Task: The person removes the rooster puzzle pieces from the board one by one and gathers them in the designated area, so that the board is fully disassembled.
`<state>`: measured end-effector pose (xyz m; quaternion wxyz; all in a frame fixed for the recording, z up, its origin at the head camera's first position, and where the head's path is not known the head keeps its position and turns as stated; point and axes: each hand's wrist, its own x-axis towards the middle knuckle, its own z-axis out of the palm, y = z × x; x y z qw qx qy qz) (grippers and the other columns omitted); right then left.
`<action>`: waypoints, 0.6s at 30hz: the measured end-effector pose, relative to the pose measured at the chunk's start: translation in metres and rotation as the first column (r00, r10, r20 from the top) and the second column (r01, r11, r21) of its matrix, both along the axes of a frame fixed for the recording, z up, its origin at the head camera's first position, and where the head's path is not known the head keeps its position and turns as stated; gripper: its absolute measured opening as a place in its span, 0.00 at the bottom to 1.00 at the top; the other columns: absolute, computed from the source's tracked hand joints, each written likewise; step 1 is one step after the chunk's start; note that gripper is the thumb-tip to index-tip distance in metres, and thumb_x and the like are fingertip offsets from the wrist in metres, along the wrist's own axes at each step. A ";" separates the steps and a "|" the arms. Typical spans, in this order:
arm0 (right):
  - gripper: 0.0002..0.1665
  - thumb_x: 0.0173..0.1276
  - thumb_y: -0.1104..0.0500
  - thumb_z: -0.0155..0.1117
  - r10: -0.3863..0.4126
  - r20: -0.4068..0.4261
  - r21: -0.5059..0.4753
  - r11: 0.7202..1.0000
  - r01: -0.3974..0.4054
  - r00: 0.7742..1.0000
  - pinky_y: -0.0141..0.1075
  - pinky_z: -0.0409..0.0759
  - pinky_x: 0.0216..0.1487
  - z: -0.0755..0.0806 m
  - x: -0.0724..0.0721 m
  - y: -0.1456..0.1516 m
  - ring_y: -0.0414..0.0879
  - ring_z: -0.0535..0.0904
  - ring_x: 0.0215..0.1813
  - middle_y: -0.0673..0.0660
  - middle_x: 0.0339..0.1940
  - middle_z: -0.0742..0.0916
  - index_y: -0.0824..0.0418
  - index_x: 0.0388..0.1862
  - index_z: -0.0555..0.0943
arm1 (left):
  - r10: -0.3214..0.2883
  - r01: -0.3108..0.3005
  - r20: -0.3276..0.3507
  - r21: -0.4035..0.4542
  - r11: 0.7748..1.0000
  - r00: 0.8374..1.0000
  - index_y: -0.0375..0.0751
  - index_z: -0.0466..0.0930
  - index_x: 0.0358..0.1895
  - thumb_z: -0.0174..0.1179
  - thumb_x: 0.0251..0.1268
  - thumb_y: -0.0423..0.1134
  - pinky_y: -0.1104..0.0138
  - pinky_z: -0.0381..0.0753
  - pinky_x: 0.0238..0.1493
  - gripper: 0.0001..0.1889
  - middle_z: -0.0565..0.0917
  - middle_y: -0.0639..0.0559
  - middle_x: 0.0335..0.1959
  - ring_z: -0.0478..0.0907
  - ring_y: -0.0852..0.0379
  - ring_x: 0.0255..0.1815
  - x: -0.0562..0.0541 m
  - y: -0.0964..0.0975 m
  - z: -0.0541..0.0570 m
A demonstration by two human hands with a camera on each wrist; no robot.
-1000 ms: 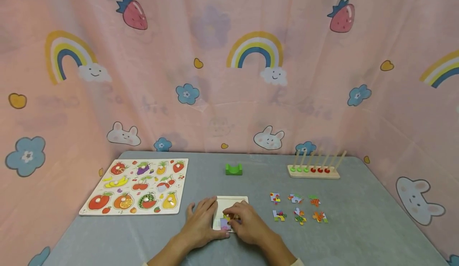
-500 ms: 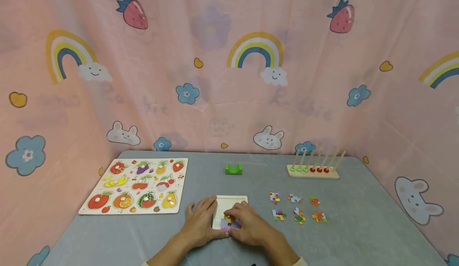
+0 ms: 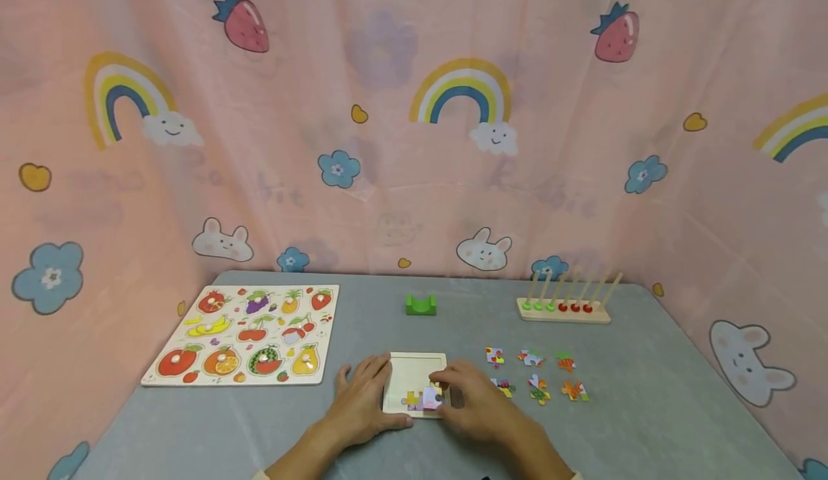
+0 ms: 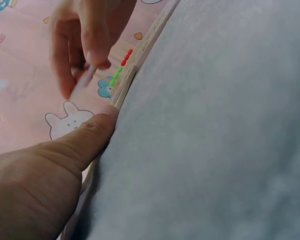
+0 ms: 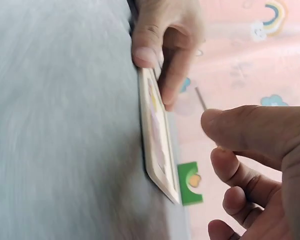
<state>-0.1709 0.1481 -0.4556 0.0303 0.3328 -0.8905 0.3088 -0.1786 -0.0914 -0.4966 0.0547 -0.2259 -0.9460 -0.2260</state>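
Note:
My left hand rests along the left side of a small wooden puzzle tray, its thumb at the near edge. In the head view, my right hand pinches a pale purple jigsaw piece over the tray's near right corner. The right wrist view shows that piece edge-on between thumb and forefinger, raised off the tray. A yellow and purple jigsaw piece lies in the tray, left of the held one. Several loose jigsaw pieces lie in two rows on the right, one partly behind my right hand.
A fruit knob puzzle board lies at the left of the grey table. Behind the tray stands a green notched block. A wooden peg stand with green and red beads is at the back right, before a pink curtain.
My right hand has moved right, from the tray's near middle to its right corner, carrying the pale purple piece. The yellow and purple piece now shows uncovered. My left hand has stayed put.

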 end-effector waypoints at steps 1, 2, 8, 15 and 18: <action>0.23 0.55 0.63 0.72 -0.002 -0.004 -0.008 1.000 0.002 1.000 0.42 0.73 0.48 0.001 0.001 0.003 0.42 0.72 0.46 0.45 0.40 0.79 0.63 0.51 0.82 | 0.001 -0.001 0.001 0.000 1.000 1.000 0.32 0.67 0.68 0.69 0.41 0.69 0.36 0.46 0.60 0.54 0.67 0.44 0.69 0.60 0.45 0.68 0.000 0.000 0.000; 0.22 0.56 0.63 0.72 -0.001 -0.009 -0.016 1.000 0.001 1.000 0.42 0.73 0.49 0.002 0.002 0.007 0.41 0.72 0.46 0.45 0.40 0.79 0.62 0.52 0.82 | 0.001 -0.001 0.003 -0.001 1.000 1.000 0.32 0.68 0.68 0.69 0.41 0.69 0.36 0.46 0.60 0.54 0.67 0.45 0.69 0.60 0.45 0.68 0.000 0.000 0.000; 0.24 0.57 0.67 0.72 0.056 -0.082 -0.124 0.990 -0.066 0.995 0.40 0.74 0.45 0.007 0.008 0.029 0.41 0.73 0.45 0.47 0.43 0.79 0.63 0.54 0.81 | 0.001 -0.001 0.021 0.003 1.000 1.000 0.32 0.68 0.68 0.69 0.42 0.68 0.36 0.45 0.60 0.54 0.67 0.45 0.69 0.59 0.45 0.68 -0.001 0.000 0.000; 0.28 0.53 0.69 0.73 0.046 -0.194 -0.171 0.982 -0.080 0.980 0.39 0.75 0.42 0.009 0.015 0.057 0.41 0.74 0.43 0.45 0.45 0.80 0.59 0.55 0.80 | -0.006 0.005 0.019 0.009 1.000 1.000 0.31 0.67 0.68 0.70 0.41 0.67 0.36 0.45 0.60 0.54 0.66 0.45 0.69 0.59 0.45 0.68 -0.002 0.001 -0.001; 0.28 0.53 0.68 0.74 0.027 -0.210 -0.172 0.983 -0.065 0.977 0.39 0.76 0.41 0.009 0.018 0.067 0.40 0.75 0.43 0.44 0.47 0.80 0.58 0.55 0.81 | -0.003 0.002 0.020 0.008 1.000 1.000 0.31 0.67 0.68 0.70 0.42 0.68 0.36 0.45 0.60 0.54 0.66 0.45 0.69 0.60 0.45 0.68 -0.001 0.000 -0.001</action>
